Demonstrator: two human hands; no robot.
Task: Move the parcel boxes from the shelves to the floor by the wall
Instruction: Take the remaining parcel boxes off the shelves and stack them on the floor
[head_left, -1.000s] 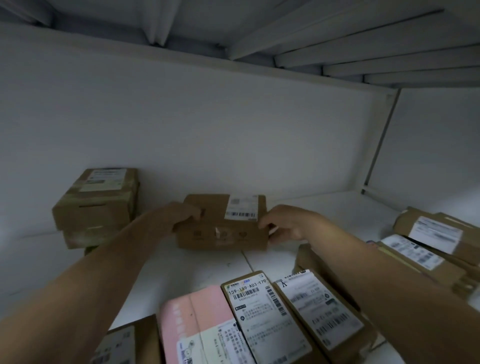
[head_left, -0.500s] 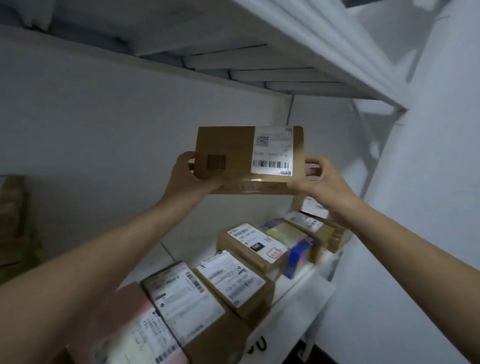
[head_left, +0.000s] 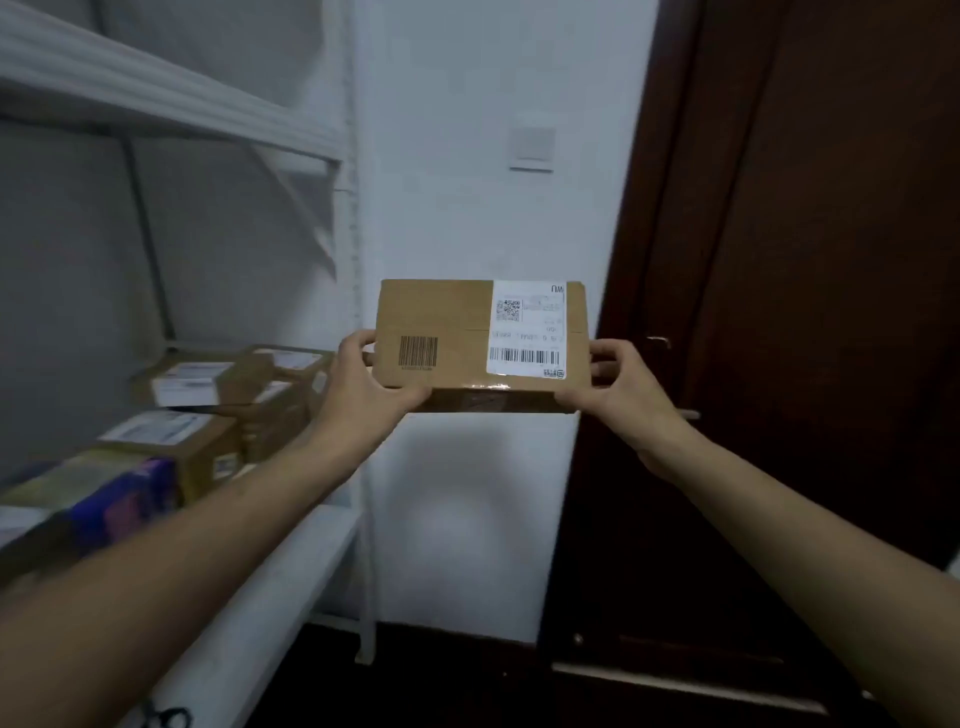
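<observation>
Head view: we hold one parcel box (head_left: 441, 322) in the air before the white wall (head_left: 467, 156), just right of the shelf (head_left: 291, 561). Our left grip (head_left: 363, 379) pinches its left end, our right grip (head_left: 618, 384) its right end. More boxes (head_left: 208, 384) sit on the shelf.

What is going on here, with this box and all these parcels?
A person holds one flat cardboard parcel box in the air, the left hand gripping its left end and the right hand gripping its right end. The box is off the white shelf, where other parcels lie. It is in front of the white wall, beside a dark door. It is not yet set down on the floor.
</observation>
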